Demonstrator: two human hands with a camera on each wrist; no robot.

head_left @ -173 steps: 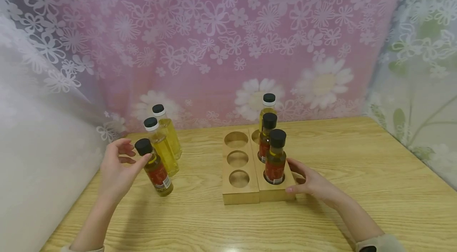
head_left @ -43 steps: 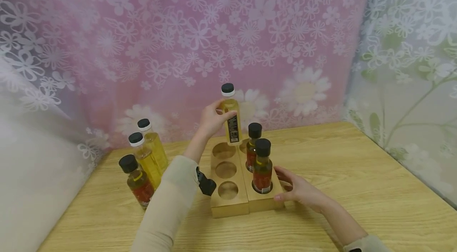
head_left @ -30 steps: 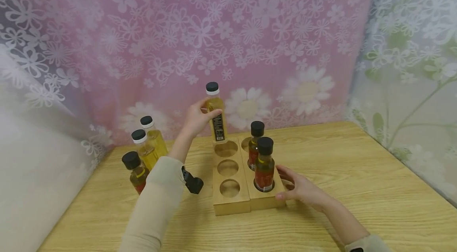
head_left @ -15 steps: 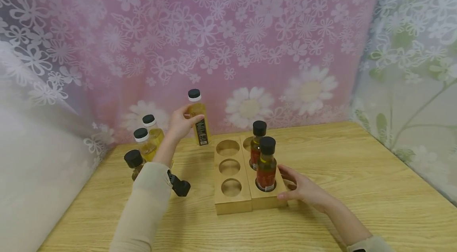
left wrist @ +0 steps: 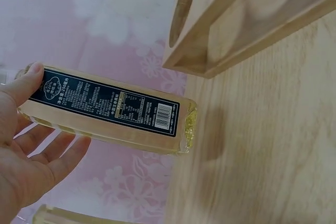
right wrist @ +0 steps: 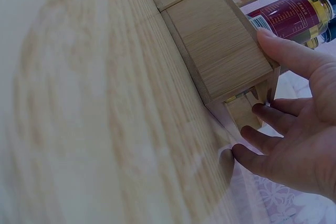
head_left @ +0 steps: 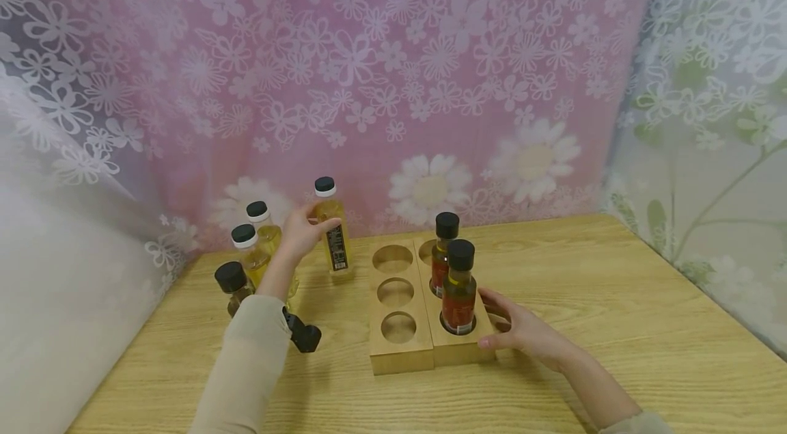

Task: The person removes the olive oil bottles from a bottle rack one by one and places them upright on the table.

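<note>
In the head view my left hand (head_left: 300,236) grips a square clear bottle of yellow oil (head_left: 337,244) with a black label, between thumb and fingers. The bottle is nearly upright, its base close over the table left of the wooden bottle rack (head_left: 402,360). In the left wrist view the label (left wrist: 107,100) faces the camera. My right hand (head_left: 529,335) holds the rack's front right corner, thumb on the front and fingers along the side. Two dark red-labelled bottles, the nearer one (head_left: 458,297) and the farther one (head_left: 439,271), stand in the rack's right column.
At the left stand two yellow oil bottles, a front one (head_left: 251,258) and a rear one (head_left: 267,232), plus a black-capped dark bottle (head_left: 231,279) partly hidden by my left sleeve (head_left: 249,352). The rack's left column shows bare round holes. A floral curtain (head_left: 393,78) hangs behind the table.
The yellow oil bottle stood in the rack's back right hole; my left hand has taken it out, carried it left and lowered it towards the table. My right hand has stayed at the rack.
</note>
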